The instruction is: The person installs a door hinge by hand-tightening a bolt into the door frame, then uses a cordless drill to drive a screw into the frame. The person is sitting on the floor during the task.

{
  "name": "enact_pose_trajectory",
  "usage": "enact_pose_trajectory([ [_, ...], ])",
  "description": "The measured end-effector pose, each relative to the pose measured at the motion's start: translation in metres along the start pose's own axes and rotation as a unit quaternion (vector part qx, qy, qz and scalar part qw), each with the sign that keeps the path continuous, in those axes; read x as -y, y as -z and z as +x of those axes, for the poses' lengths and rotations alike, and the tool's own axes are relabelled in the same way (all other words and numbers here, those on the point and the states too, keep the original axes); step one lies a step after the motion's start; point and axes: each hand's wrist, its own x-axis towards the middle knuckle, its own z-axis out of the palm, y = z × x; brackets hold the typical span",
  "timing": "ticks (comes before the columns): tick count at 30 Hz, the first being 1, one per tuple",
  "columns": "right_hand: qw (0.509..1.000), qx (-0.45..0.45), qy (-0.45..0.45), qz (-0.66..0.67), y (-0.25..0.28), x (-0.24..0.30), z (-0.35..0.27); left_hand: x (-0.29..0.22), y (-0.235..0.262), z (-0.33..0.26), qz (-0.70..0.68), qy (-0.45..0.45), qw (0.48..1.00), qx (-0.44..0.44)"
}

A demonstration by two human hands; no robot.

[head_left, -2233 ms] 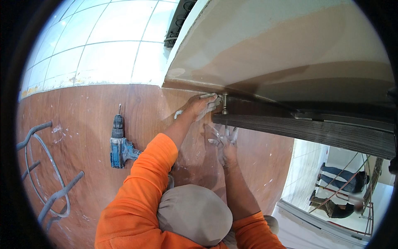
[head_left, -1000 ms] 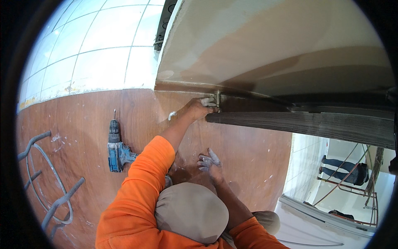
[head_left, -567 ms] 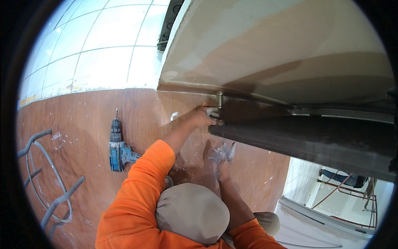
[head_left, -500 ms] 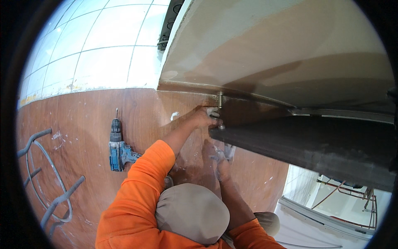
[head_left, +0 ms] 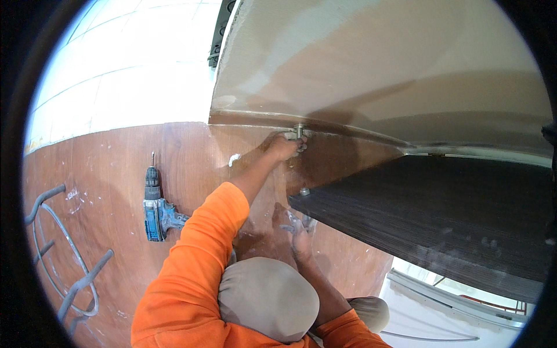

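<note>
My left hand (head_left: 285,146) reaches to the foot of the wall, its fingers closed round a short metal door stop (head_left: 299,131) that stands out there. Part of the stop is hidden by the fingers. A dark wood-grain door (head_left: 423,203) stands out from the wall on the right, with a small round metal fitting (head_left: 304,191) at its free corner. Just below that corner is my right hand (head_left: 300,239), fingers apart and dusty with white. No object shows in it; whether its fingertips touch the door I cannot tell.
A blue cordless drill (head_left: 154,211) lies on the brown wood-look floor (head_left: 191,151), left of my sleeve. Bent grey metal legs (head_left: 81,284) with a cable stand at the far left. My knee (head_left: 268,298) is low in the middle. White tiles (head_left: 127,87) lie beyond the wall's end.
My left hand has moved up from beside the door's corner fitting to the stop at the wall. My right hand has shifted slightly down and left. More of the door's face shows.
</note>
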Motion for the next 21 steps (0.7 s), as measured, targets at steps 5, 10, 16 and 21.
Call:
enact_pose_trajectory([
  [5, 1.0, 0.017, 0.01, 0.018, -0.001, 0.005, 0.003, 0.027, -0.008, 0.032, -0.078, -0.046, 0.996, 0.006],
  [10, 0.998, 0.005, 0.024, 0.064, -0.008, 0.006, 0.009, 0.025, -0.011, 0.018, 0.077, -0.055, 0.991, -0.097],
  [16, 0.995, -0.014, 0.044, 0.089, -0.013, 0.01, 0.007, 0.033, -0.008, 0.036, 0.112, -0.018, 0.988, -0.102],
  [21, 0.996, -0.004, 0.033, 0.079, -0.008, 0.009, 0.005, 0.051, -0.012, 0.055, -0.026, -0.055, 0.997, -0.057],
])
